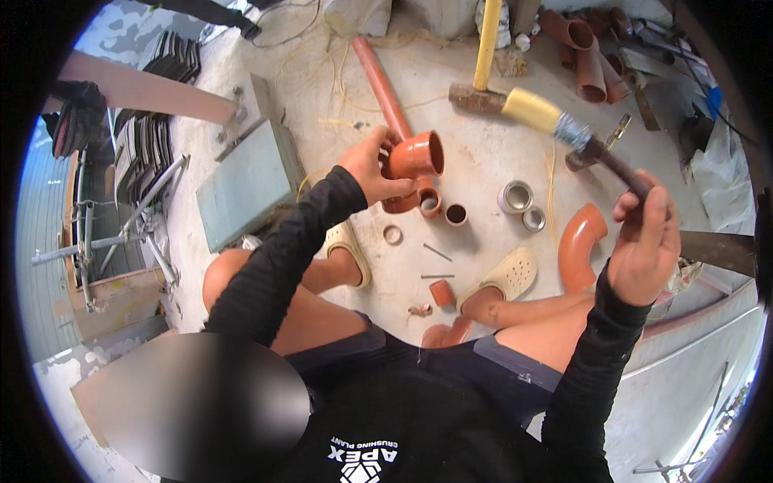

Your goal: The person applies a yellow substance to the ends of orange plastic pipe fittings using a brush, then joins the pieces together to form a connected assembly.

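Note:
My left hand [372, 167] grips an orange pipe fitting [416, 154] with a wide round socket, joined to a long orange pipe [380, 84] that runs away across the concrete floor. My right hand [644, 241] is raised at the right and closed on the dark handle of a hammer [538, 111], whose yellow-wrapped shaft leads to a rusty head near the pipe. Below the fitting lie small orange couplings [430, 201] and a short ring [456, 214]. I squat with both feet in cream clogs [509, 275].
Two small open tins [515, 196] stand on the floor by an orange pipe bend [580, 245]. More orange fittings [588, 56] are piled at the back right. A grey metal box [245, 181] sits to the left, with stacked metal parts [145, 145] beyond it.

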Motion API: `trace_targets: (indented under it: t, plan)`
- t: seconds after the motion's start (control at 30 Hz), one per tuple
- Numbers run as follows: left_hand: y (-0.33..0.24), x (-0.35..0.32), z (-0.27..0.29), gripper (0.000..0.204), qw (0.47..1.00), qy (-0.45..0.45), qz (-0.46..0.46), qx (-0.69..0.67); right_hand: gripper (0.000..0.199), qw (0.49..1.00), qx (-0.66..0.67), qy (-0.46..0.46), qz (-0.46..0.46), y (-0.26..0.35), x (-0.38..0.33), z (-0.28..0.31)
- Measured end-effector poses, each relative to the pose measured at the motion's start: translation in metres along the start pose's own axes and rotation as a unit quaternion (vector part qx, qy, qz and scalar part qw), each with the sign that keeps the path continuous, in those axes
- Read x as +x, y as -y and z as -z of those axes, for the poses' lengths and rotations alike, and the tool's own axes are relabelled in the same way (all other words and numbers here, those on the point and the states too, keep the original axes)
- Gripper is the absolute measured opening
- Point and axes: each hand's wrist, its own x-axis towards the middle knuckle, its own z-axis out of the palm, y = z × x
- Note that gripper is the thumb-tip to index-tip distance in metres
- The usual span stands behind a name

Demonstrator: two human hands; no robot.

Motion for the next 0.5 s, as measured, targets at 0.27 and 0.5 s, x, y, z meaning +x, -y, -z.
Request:
trace_targets:
  t: [0.27, 0.5]
  plan:
    - [0.191, -0.055, -0.097, 0.081, 0.927, 0.214, 0.248, 0.180, 0.037, 0.998, 0.044, 0.014, -0.038, -0.021, 0.024, 0.012]
    - [0.241, -0.084, -0.155, 0.070, 0.908, 0.191, 0.336, 0.163, 0.038, 0.998, 0.019, 0.026, -0.054, -0.034, 0.028, 0.001]
